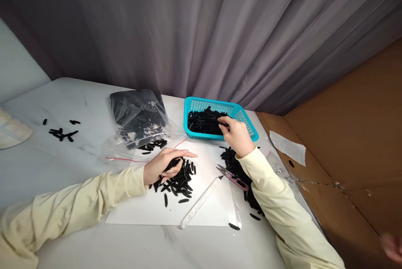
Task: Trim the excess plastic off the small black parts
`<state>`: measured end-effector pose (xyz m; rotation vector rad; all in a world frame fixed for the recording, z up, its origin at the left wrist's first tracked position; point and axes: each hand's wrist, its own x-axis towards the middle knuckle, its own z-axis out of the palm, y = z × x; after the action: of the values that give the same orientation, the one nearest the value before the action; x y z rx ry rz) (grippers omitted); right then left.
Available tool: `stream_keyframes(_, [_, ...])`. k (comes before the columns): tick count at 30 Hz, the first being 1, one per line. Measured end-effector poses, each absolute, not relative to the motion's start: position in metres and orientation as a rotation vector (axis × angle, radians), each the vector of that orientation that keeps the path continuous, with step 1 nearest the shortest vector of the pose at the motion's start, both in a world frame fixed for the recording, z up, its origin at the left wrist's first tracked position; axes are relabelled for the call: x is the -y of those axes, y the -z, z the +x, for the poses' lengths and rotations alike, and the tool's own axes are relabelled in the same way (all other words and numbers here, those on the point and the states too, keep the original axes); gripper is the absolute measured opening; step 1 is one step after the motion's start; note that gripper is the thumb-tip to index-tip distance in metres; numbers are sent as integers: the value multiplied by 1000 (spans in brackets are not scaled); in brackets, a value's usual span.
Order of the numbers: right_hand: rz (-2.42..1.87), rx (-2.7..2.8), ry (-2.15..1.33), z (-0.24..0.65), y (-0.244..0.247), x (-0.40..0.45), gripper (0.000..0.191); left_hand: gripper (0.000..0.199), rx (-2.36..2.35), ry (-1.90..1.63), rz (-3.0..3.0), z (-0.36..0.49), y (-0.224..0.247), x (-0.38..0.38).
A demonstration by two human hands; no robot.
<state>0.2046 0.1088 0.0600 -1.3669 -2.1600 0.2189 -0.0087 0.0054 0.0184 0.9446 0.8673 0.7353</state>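
Worker in cream sleeves at a marbled white counter [141, 242], both hands among small black pieces. R hand [235, 133] is over the near R part of a blue plastic basket [207, 137], the basket's black pieces [202, 121] heaped inside; thumb & index are drawn close, tho I can't tell from here if they pinch a piece. L hand [166, 163] curves over a loose pile [180, 185] on a white sheet [141, 214], index reaching out straight, other fingers bent; can't tell if any piece is gripped. A whitish pen-like tool [201, 202] lies at a slant on the sheet's R half, tip near pink-handled scissors [237, 180]. Dark heap [230, 158] sits beside & partly under R forearm. Clear zip bag [138, 112] w/ more black contents lies L of basket; a few strays [63, 134] well apart, far L. Printed slip [288, 148] at R, by brown cardboard [339, 106]. Grey curtain [188, 22] in bkgd.
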Motion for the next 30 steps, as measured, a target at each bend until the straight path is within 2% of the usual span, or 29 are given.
stream_keyframes(4, [-1282, 2229, -279, 190, -63, -71, 15, 43, -860, -730, 943, -9, -19, -6])
stream_keyframes(9, [-877, 2312, -701, 165, -54, -14, 13, 40, -924, -727, 962, -6, -15, -5])
stream_keyframes(12, [-856, 2257, -816, 155, -39, 1, 12, 39, -925, -719, 1016, -4, -13, -4])
stream_keyframes(16, [-1000, 2045, -1026, 150, -19, 7, 7, 42, -930, -632, 1103, -2, -14, -4])
stream_keyframes(24, [-1053, 1331, -1535, 152, -3, 21, 19, 36, -829, -572, 1182, -4, -12, -4])
stream_keyframes(30, [-956, 1163, -1560, 162, -6, 12, 15, 31, -824, -681, 1111, -4, -14, -4])
